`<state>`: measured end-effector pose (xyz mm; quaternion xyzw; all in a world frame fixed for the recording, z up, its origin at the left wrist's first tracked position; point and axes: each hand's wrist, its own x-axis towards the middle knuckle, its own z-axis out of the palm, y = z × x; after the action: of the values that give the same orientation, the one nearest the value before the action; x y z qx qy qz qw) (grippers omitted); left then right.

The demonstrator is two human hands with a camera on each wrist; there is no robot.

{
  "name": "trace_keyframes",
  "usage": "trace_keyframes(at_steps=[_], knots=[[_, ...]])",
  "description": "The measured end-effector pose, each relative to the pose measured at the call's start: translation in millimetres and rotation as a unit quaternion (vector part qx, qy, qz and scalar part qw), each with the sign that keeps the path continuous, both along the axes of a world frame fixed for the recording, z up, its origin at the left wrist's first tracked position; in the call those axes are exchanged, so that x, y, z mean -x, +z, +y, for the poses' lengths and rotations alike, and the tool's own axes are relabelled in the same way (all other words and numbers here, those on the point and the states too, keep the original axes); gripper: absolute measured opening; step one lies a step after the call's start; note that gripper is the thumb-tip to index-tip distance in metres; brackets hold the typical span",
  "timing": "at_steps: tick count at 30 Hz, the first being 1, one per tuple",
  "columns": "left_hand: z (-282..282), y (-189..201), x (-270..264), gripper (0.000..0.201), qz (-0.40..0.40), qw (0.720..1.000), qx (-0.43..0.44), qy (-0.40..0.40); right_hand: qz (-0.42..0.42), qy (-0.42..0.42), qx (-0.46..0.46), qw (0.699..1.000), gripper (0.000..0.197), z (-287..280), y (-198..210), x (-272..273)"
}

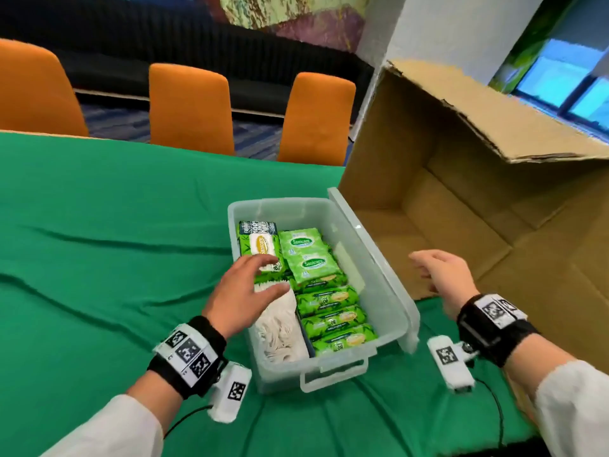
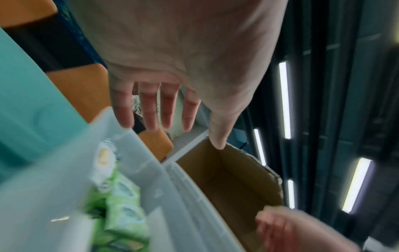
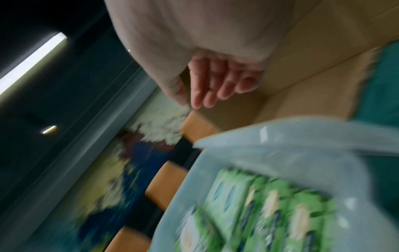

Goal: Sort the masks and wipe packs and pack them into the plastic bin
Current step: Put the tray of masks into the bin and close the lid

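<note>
Bin: the plastic bin [image 1: 392,301] sits mid-frame on the green bench [image 1: 99,242], lid hinged toward the cardboard box [image 1: 461,206] at upper right.
Contents: wipe packs [image 1: 329,311] fill the right rows; masks [image 1: 283,328] lie bunched lower left.
Left hand [image 1: 242,291]: my grip is wide, empty, over the masks.
Right hand [image 1: 441,275]: relaxed, holding nothing, beside the box.
Doing it well: I'd press the masks flat, keeping them off the packs.

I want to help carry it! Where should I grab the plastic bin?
Probably by the handle on the plastic bin's near end, plus the far end, one hand each. It is long, open-topped and packed with wipe packs, so lift level. Avoid the hanging lid.
</note>
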<state>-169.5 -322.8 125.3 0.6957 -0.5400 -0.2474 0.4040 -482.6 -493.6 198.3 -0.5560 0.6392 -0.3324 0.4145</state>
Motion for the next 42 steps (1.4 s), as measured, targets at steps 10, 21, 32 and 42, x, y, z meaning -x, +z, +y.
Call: trace_keyframes(at_steps=[10, 21, 32, 42], knots=[[-150, 30, 110, 0.075, 0.317, 0.925, -0.205, -0.046, -0.156, -0.189, -0.276, 0.929, 0.043, -27, -145, 81], [-191, 13, 191, 0.071, 0.164, 0.965, -0.206, -0.023, -0.345, -0.245, -0.303, 0.854, 0.046, -29, -172, 77], [-87, 49, 55, 0.045, 0.275, 0.956, -0.085, 0.064, -0.422, -0.173, -0.094, 0.885, 0.066, 40, -81, 30], [-4, -19, 8, 0.053, 0.147, 0.965, -0.153, 0.151, -0.348, -0.07, -0.17, 0.919, 0.052, 108, -117, 7]])
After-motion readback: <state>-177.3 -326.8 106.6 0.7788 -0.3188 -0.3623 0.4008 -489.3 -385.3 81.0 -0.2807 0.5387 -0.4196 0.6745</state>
